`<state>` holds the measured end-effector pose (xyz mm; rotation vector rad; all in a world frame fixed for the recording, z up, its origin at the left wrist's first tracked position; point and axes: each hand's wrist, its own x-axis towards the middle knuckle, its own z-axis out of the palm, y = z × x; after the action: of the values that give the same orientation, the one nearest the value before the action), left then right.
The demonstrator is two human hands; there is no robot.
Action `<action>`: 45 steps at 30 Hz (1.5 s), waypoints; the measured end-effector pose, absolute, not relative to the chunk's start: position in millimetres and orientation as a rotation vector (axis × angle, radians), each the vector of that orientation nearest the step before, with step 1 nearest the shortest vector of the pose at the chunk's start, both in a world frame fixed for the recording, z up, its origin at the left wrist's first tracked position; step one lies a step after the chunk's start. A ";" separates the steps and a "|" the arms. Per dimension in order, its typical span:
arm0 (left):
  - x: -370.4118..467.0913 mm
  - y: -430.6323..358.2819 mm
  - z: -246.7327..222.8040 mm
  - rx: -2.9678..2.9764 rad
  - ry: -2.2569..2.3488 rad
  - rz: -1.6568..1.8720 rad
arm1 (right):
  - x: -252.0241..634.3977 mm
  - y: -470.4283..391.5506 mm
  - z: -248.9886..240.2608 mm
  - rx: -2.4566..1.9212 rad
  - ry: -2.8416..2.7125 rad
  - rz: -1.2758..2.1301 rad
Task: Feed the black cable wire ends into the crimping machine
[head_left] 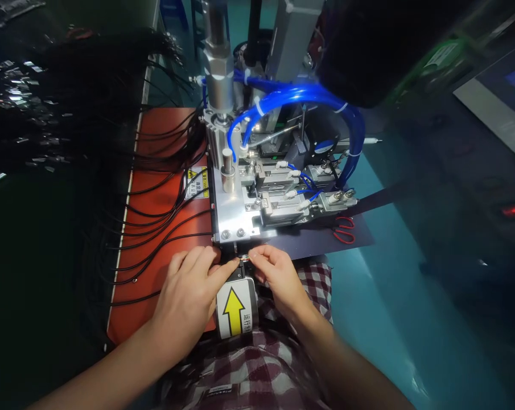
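Note:
Both my hands meet at the front edge of a metal machine (234,213), just above a white label with a yellow arrow (231,310). My left hand (191,282) is closed, its index finger reaching to a small metallic piece (244,258); what its curled fingers hold, if anything, is hidden. My right hand (276,272) pinches the right end of that small piece between thumb and fingertips. The piece is too small to make out clearly.
Black cables (155,228) run across an orange-red board (150,256) at the left. Blue air tubes (300,94) arch over the machine. Red-handled scissors (345,230) lie on the dark surface at right. A dark, glinting bundle fills the upper left.

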<state>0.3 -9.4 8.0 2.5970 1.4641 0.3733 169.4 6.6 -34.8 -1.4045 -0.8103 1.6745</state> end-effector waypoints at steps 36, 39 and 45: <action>5.2 -11.4 0.8 2.515 1.401 0.294 | 164.2 3.5 -39.9 -1.298 -0.883 1.632; 4.7 -12.0 -0.4 2.518 1.397 0.313 | 166.1 4.4 -40.2 -1.256 -0.813 1.733; 2.3 -11.1 -2.2 2.533 1.379 0.357 | 173.7 9.2 -38.2 -1.192 -0.744 1.863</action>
<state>2.3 -11.1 -2.2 2.5331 1.3790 0.3570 173.7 9.2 -38.2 -1.1924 -0.7437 1.8634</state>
